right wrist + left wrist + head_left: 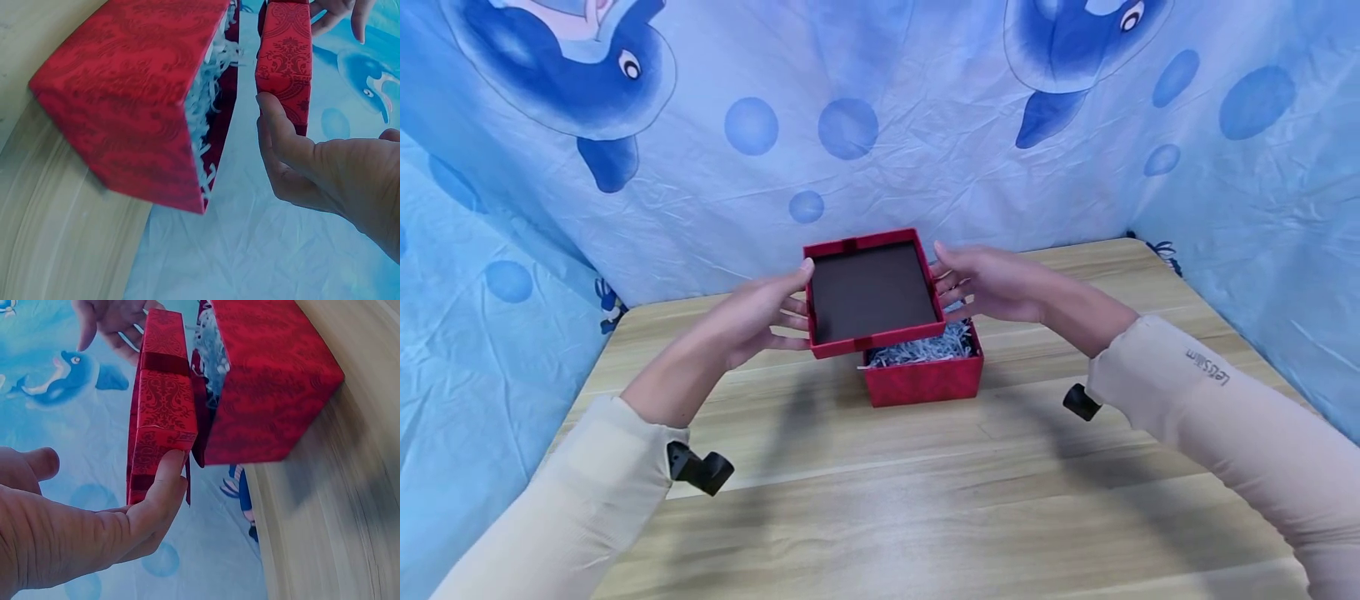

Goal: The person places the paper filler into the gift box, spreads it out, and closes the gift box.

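Observation:
A red patterned box lid (874, 292) is held in the air, its dark inner face toward the head camera. My left hand (758, 318) holds the lid's left side, with fingers against the edge. The right hand (992, 282) holds the opposite side with its fingers, its thumb raised along the rim. Just below and behind the lid stands the matching red box (925, 381), uncovered on the table. Pale shredded paper (925, 348) fills the box; the lid hides part of it in the head view. A dark red ribbon band (165, 364) crosses the lid's side.
The box stands on a light wooden table (880, 500), toward its far side. Behind and on both sides hangs a blue curtain (895, 192) with dolphin prints. Small black cameras (702, 468) sit at the sleeve cuffs.

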Available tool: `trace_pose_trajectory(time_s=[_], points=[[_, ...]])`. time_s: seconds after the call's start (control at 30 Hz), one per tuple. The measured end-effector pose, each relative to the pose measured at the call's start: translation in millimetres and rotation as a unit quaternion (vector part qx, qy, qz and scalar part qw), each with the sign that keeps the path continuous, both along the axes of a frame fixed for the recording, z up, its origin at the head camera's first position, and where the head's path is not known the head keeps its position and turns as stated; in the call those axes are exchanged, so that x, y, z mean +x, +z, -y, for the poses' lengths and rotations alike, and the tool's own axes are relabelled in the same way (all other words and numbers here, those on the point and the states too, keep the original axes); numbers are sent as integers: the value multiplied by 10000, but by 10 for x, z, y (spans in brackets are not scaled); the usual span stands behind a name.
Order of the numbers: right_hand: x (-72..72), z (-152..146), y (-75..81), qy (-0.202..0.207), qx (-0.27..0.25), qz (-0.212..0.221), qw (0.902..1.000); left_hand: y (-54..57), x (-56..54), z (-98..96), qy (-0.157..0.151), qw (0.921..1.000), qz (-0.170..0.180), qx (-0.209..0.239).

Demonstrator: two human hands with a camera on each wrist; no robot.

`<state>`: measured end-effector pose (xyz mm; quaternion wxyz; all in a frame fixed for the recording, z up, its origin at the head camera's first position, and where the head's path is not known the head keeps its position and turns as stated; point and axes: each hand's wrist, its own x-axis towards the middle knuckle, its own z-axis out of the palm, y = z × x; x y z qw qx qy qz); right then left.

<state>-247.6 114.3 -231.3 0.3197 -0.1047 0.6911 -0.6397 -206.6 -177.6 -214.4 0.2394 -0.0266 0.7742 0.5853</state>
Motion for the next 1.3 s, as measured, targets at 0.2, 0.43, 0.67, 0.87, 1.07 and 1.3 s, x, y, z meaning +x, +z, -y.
trace_pose_trajectory(time_s=[0.2,0.43,0.67,0.87,1.07,1.3], points=[[8,-132,-23,-231,-8,-74,9997,-7,-51,-125,-27,10000,41,70],[40,-207,-10,-398,-174,-234,9988,-15,-86,-222,65,9999,40,139],[44,-244,17,-419,-125,-366,9984,-15,-102,-267,60,9993,-53,367],[52,-267,15,-739,-278,-658,9947,-18,-108,-326,166,9962,-429,737],[65,-258,10,-1092,-697,-985,9867,-7,-110,-387,394,9894,-918,1050],[87,-244,16,-1279,-818,-1393,9785,24,-116,-439,604,9799,-1345,1342]])
